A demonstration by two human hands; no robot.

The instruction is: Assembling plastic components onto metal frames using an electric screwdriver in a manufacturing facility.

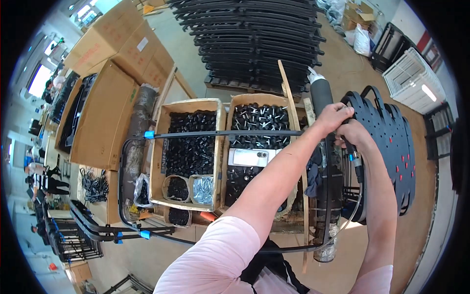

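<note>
Left hand [334, 116] bent, its hold unclear; right hand [354, 134] grasps a mostly hidden black hose-fed tool [359, 169]; black tubular metal frame [220, 133] spans open cardboard boxes, its far-right corner obscured.

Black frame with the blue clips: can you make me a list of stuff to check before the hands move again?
1. Hands close together: ok, left hand and right hand meet near the black frame's far right corner.
2. Firm grip: cannot tell, the fingers hide it.
3. Blue clips on the frame: ok, two show toward its left.
4. Phone out of the way: not ok, it lies within the frame's outline.
5. Black-and-silver fasteners handy: ok, plenty show.
</note>
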